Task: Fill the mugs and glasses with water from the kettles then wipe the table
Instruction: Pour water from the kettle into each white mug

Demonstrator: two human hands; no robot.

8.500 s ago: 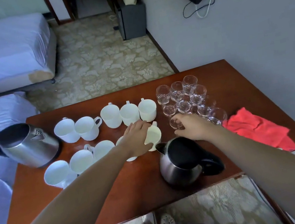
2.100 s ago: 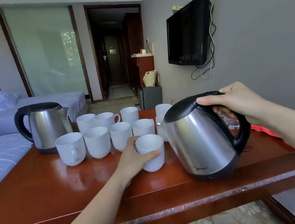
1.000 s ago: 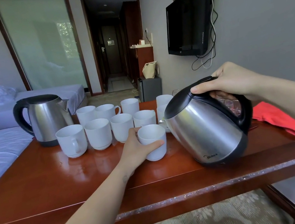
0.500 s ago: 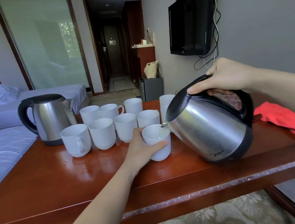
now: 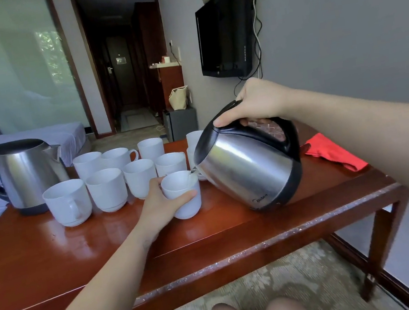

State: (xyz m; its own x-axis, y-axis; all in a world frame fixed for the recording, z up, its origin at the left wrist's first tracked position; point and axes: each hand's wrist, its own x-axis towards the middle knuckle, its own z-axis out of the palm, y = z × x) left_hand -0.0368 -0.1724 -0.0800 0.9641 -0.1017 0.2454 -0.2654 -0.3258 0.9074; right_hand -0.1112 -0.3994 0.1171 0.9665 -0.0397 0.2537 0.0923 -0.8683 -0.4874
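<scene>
Kettle (image 5: 252, 171) in use is being held tilted above the middle of the table (image 5: 79, 251), spout down and just over the rim of the front mug (image 5: 189, 207). A thin stream appears to be running from the spout into that mug.

Right grip (image 5: 256, 101) is closing round the top of the black handle, carrying the full weight of the kettle. Left grip (image 5: 163, 207) is wrapping the front mug from its left side, thumb across the near face, holding it down on the table closest to the near edge.

The other mugs (image 5: 106, 190) are standing in two rows behind it, and the second kettle (image 5: 28, 176) is sitting upright by the left edge. A red cloth (image 5: 333, 152) is lying at the right edge. The glasses (image 5: 273, 131) are showing only through the handle loop; their number cannot be told.

Assessment: the first mug looks to be filling, with the remaining mugs apparently dry.

Recommended practice:
- hold the tilt shallow so the stream stays thin and inside the rim;
- watch the level and stop short of the brim;
- right the kettle before moving it off the mug, so no drip is landing on the wood.
</scene>
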